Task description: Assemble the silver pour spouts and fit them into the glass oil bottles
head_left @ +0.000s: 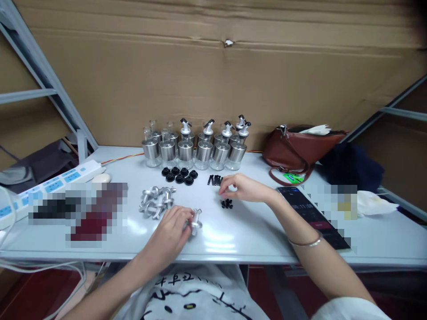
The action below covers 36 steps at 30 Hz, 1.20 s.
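My left hand (173,229) is closed around a silver metal pourer spout (196,221) near the table's front edge. Just left of it lies a heap of several more silver spouts (156,202). My right hand (238,187) hovers with its fingers pinched together over a small cluster of tiny black parts (227,204); whether it holds one is too small to tell. Thin black strips (215,179) lie just behind that hand. Several black rubber stoppers (179,174) sit in front of a row of glass bottles (193,149) with steel bands, some topped with spouts.
A brown leather bag (300,149) stands at the back right beside a dark cloth. A phone (312,215) lies by my right forearm. A white power strip (53,182) runs along the left. Cardboard (213,66) backs the table, with metal shelf frames on both sides.
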Available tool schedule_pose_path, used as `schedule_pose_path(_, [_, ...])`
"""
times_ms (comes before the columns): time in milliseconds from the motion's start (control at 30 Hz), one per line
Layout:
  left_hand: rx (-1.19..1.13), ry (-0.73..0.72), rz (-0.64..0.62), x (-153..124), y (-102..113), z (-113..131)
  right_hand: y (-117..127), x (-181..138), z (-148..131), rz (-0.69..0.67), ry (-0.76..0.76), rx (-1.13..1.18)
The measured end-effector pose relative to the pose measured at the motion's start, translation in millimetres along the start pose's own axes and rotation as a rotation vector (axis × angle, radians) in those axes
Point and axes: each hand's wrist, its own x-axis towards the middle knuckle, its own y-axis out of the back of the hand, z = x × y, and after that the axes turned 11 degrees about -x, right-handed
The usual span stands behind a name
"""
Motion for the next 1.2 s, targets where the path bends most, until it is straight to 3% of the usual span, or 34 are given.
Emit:
schedule_pose_path(133, [-0.011,-0.003,0.005,-2.7,1.7,0.2,-6.2,0.0,2.5,-0.104,0.010,-0.021])
schedule_pose_path(300, [0.001,-0.026,0.019,-2.7,0.7,0.7,-12.0,2.1,1.2,-0.116,-0.006,-0.026])
schedule_pose_path(500, [0.025,-0.024,0.023,-3.3,1.4,0.6,-12.4,2.5,-3.1,0.035,-0.051,-0.003])
schedule_pose_path(600, [0.030,-0.018,0.021,-3.3,2.0,0.8,-15.1,2.2,-12.5,0.104,-0.091,0.172])
schedule_pose_path(800, [0.006,-0.054,0.005,-1.3,2.3,2.9,-34.6,5.4,-39.7,0.051,-0.004,0.663])
schedule_pose_path(967, [-0.033,-0.081,0.032,-1.8,2.6,3.1,-44.7,9.3,-47.0,0.045,-0.004,0.872])
schedule_pose_path(1200, [-0.058,-0.035,0.076,-2.3,4.5,3.7,-49.4,10.6,-45.2,0.051,-0.047,0.980])
